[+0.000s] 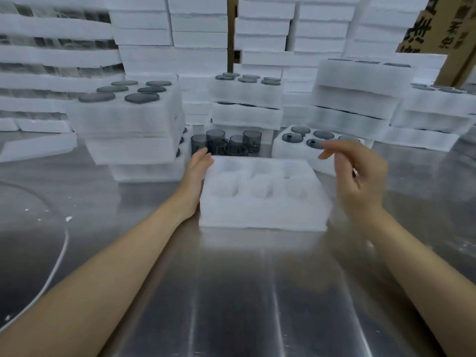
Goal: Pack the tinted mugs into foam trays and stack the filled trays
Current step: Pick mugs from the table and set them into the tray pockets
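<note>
An empty white foam tray [262, 212] with several round pockets lies on the steel table in front of me. My left hand [198, 166] rests flat against the tray's left side, fingers straight. Above the tray's right edge my right hand [358, 173] hovers with relaxed, slightly bent fingers and holds nothing. Several loose smoke-tinted glass mugs [226, 143] stand just behind the tray. A filled tray [291, 155] with dark mug bottoms showing sits behind my right hand.
Stacks of filled foam trays stand at left [128, 119], centre back [244, 99] and right [360, 91]. Walls of foam trays and a cardboard box [443, 29] fill the background. A white cable [59, 258] curves over the steel table [231, 292] at left.
</note>
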Demonstrator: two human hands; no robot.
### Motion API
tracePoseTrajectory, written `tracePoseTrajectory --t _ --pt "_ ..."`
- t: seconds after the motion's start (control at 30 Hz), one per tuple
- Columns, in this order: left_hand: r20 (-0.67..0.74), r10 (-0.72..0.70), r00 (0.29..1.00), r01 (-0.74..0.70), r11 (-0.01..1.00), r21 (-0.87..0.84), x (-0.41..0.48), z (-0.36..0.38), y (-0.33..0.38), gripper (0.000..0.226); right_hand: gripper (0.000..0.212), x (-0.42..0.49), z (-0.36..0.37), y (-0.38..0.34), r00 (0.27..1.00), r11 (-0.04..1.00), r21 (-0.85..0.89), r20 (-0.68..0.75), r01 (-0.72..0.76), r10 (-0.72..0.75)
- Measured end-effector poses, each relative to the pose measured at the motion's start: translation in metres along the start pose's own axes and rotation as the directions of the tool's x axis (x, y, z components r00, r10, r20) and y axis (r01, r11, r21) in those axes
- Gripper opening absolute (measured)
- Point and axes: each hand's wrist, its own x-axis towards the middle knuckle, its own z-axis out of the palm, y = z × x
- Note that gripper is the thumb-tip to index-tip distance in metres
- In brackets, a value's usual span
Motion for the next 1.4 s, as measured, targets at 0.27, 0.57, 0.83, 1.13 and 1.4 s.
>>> tracePoseTrajectory --t 0.27,0.57,0.83,1.13,1.4 --pt "0.134 0.076 0.988 -0.104 0.972 0.213 -0.008 0.003 0.001 0.076 0.028 0.093 0.099 -0.006 0.957 0.966 -0.112 0.147 -0.235 0.25" --pt "0.148 0.096 0.984 -0.135 0.95 0.282 -0.001 0.0 -0.005 0.076 0.043 0.051 0.178 0.037 0.712 0.779 -0.487 0.373 -0.395 0.595" --pt "0.164 0.095 0.982 -0.142 0.941 0.307 0.001 -0.002 -0.007 0.076 0.023 0.055 0.179 0.033 0.584 0.706 -0.549 0.418 -0.447 0.696" --pt "0.137 0.085 0.987 -0.123 0.945 0.303 0.002 -0.002 -0.007 0.066 0.024 0.055 0.127 0.008 0.752 0.693 0.309 0.141 -0.651 0.644" --pt "0.13 0.098 0.987 -0.131 0.952 0.278 0.002 0.001 -0.006 0.058 0.049 0.039 0.122 -0.002 0.706 0.647 0.285 0.324 -0.708 0.63"
